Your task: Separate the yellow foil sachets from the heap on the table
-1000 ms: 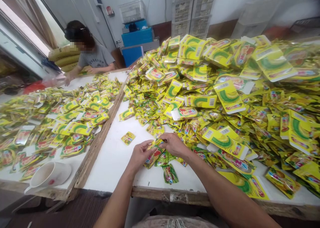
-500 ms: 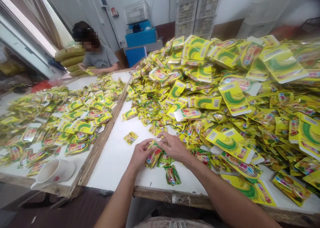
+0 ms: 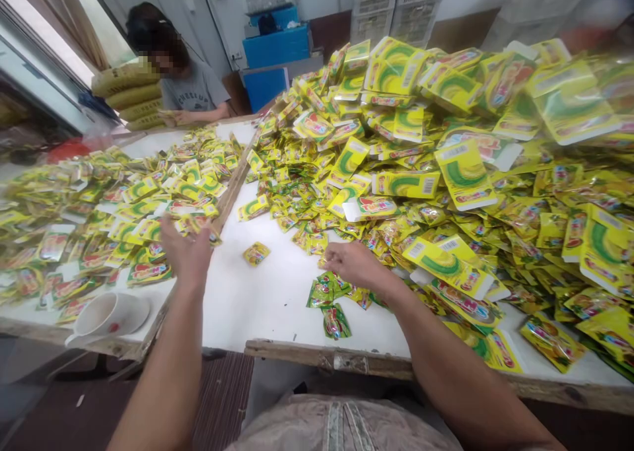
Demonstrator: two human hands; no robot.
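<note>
My left hand [image 3: 185, 249] is stretched out to the left, over the wooden seam between the two tables. Its fingers are spread at the edge of the left pile of yellow packets [image 3: 99, 213], and a yellow packet [image 3: 202, 224] lies at the fingertips. On the right table [image 3: 267, 299], my right hand [image 3: 354, 265] rests at the near edge of the big heap of yellow-green packets [image 3: 446, 160]. Its fingers are curled on a small sachet there. Several green sachets [image 3: 329, 299] lie just below that hand. A single sachet [image 3: 256, 253] lies alone between my hands.
A white cup [image 3: 106, 312] lies tipped at the near corner of the left table. A co-worker in a grey shirt [image 3: 191, 88] sits at the far left end. Blue crates [image 3: 277, 45] and white baskets stand by the back wall. The table's wooden front edge [image 3: 347, 362] runs below my arms.
My left hand has left the packet both hands held and swung left to the left table's pile. My right hand has shifted slightly right to the heap's edge. The camera tilted down.
</note>
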